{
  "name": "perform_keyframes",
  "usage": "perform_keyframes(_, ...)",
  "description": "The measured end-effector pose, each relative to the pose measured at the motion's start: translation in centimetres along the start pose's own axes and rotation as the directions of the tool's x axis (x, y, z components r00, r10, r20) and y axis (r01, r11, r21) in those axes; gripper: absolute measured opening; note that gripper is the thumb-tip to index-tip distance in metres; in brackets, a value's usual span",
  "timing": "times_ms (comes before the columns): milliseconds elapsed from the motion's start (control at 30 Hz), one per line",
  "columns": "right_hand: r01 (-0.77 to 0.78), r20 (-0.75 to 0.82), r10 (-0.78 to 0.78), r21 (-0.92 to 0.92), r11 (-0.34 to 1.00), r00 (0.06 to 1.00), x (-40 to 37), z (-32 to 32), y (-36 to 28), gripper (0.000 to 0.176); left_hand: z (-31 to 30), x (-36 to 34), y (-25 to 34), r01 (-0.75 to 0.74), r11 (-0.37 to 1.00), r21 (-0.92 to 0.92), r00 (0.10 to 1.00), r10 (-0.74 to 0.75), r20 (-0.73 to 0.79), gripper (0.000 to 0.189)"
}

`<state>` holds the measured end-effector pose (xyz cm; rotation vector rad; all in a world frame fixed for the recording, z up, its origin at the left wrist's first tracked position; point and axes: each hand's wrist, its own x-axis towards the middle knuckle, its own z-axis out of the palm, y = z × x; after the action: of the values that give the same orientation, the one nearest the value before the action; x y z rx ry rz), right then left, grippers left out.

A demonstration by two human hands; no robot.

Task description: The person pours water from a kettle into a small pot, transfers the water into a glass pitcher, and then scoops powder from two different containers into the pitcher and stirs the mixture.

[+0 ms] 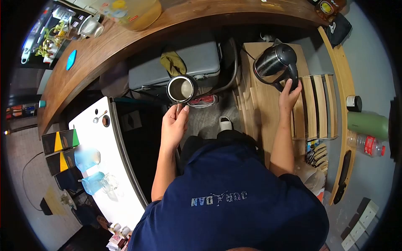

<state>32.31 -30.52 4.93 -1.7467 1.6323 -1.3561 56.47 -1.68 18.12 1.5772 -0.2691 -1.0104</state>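
A round metal cup with a dark rim [181, 88] is held up by its handle in my left hand [174, 125], and its open top faces the camera. My right hand [289, 97] is wrapped round the black handle of a dark, shiny kettle [269, 61]. The kettle is at the wooden surface [261, 104] on the right; whether it touches that surface I cannot tell. Its black lid looks closed.
A white surface [104, 167] on the left bears a spoon [99, 118] and blue containers. Ahead are a curved wooden counter [176, 21] and a grey case [146, 69]. On the right stand a slatted rack [321, 106], a green bottle [368, 125] and a plastic bottle [368, 145].
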Motion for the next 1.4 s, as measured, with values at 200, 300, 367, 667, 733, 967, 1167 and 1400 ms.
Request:
perform_keyframes(200,-0.199,0.137,0.166,0.283,0.938,0.977,2.0,2.6,7.3,0.047,2.0,0.4,0.1,0.032,0.999,0.024,0.999,-0.032,-0.032,0.021)
perform_keyframes(300,-0.106,-0.068,0.126,0.244,0.964,0.99,1.9,3.8,7.7,0.043,1.6,0.9,0.4,0.018,0.999,0.042,1.0,-0.018,-0.014,0.02)
perform_keyframes(367,0.018,-0.205,0.02,0.181,0.983,0.979,2.1,5.0,7.5,0.043,1.2,0.5,1.2,0.02,0.999,0.038,0.999,-0.018,-0.036,0.02)
perform_keyframes(667,-0.054,-0.115,0.111,0.411,0.91,0.987,3.2,2.7,4.1,0.04,-1.6,-0.4,1.4,0.03,0.999,0.034,0.986,-0.024,-0.165,0.023)
perform_keyframes(733,-0.045,-0.055,0.08,0.468,0.883,0.995,3.2,0.9,1.7,0.034,-2.3,-0.3,1.1,0.015,1.0,0.024,0.986,-0.011,-0.167,0.023)
perform_keyframes(967,-0.053,0.116,-0.036,0.68,0.731,0.993,2.7,-4.6,-5.2,0.026,-4.2,0.2,1.6,-0.016,0.999,0.047,0.991,0.022,-0.135,0.023)
perform_keyframes(1167,-0.084,0.271,-0.157,0.703,0.706,0.95,1.3,-7.4,-11.7,0.032,-5.6,1.2,1.9,-0.048,0.988,0.145,0.996,0.058,-0.066,0.027)
perform_keyframes(1400,-0.085,0.517,-0.324,0.619,0.781,0.792,-0.6,-7.2,-18.5,0.056,-7.9,1.9,0.9,-0.098,0.947,0.307,0.99,0.125,-0.072,0.038)
